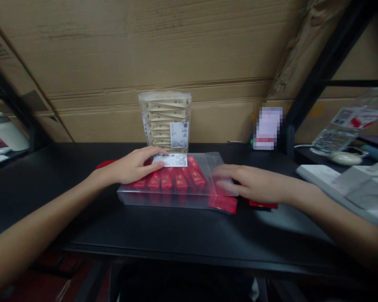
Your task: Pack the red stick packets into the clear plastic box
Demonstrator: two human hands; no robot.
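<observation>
Left hand (134,167) atop clear box (164,198) — right hand (255,181) at end

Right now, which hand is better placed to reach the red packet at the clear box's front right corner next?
Probably the right hand: it is at that end of the clear box, close to the red packet. The left hand lies farther off, by the white label.

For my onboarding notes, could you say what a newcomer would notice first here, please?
Probably the red packets in the clear box centrally on the black table, with the left hand over it and the right hand at its right end. Behind it, upright, stands a pack of beige sachets.
</observation>
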